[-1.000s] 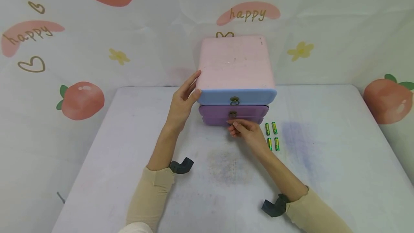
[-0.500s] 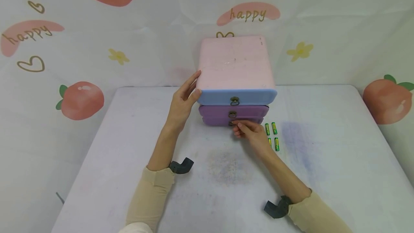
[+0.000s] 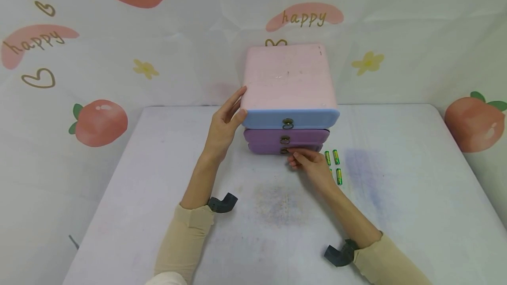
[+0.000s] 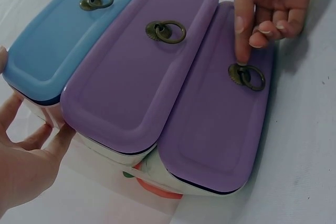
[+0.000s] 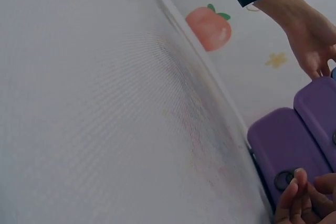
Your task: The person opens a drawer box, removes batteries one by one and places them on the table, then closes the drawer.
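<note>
A pink storage unit [image 3: 289,78] stands at the back of the table, with a blue drawer [image 3: 264,119] above two purple drawers. My left hand [image 3: 222,131] rests against its left side, the thumb at the blue drawer's front corner. My right hand [image 3: 313,166] is at the front of the bottom purple drawer [image 4: 210,135]. In the left wrist view its extended index fingertip touches the brass ring pull [image 4: 237,75], whose ring hangs free, while the other fingers are bent. The middle purple drawer [image 4: 131,77] juts out a little past the bottom one in the head view.
Several green batteries [image 3: 336,157] lie on the white table [image 3: 158,166] just right of the unit, one partly hidden by my right hand. A printed white cloth [image 3: 190,56] hangs close behind. Dark wrist mounts [image 3: 223,203] stick out from both forearms.
My right hand has shifted slightly right along the bottom drawer, uncovering its ring pull. My left hand and the unit stay in place.
</note>
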The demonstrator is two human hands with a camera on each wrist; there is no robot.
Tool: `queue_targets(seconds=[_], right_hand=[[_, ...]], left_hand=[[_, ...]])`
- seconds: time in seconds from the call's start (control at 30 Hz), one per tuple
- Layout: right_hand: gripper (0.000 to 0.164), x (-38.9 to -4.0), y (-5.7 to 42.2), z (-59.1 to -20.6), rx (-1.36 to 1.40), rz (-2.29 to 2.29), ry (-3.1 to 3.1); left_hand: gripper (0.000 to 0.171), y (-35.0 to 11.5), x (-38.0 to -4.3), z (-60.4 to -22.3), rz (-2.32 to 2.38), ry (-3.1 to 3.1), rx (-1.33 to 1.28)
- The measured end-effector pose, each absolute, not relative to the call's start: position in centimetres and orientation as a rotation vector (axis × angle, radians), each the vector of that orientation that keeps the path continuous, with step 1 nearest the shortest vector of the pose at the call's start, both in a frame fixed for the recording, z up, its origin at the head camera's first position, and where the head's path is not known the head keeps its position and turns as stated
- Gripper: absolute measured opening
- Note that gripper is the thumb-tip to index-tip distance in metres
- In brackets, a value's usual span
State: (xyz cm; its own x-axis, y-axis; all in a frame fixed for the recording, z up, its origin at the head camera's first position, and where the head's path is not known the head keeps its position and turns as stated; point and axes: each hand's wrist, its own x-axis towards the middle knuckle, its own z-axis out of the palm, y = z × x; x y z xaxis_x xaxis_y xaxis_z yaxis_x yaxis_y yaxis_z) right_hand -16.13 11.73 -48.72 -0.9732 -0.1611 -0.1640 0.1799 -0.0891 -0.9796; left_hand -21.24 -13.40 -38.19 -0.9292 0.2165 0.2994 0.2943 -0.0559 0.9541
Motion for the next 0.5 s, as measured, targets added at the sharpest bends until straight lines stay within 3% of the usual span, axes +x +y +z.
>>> queue_targets(seconds=[0.5], right_hand=[[0.03,-16.14,11.85,-48.76,0.04,-2.125,1.98]], left_hand=[[0.065,-13.42,-21.33,-38.26,-2.174,-2.118,-0.571]])
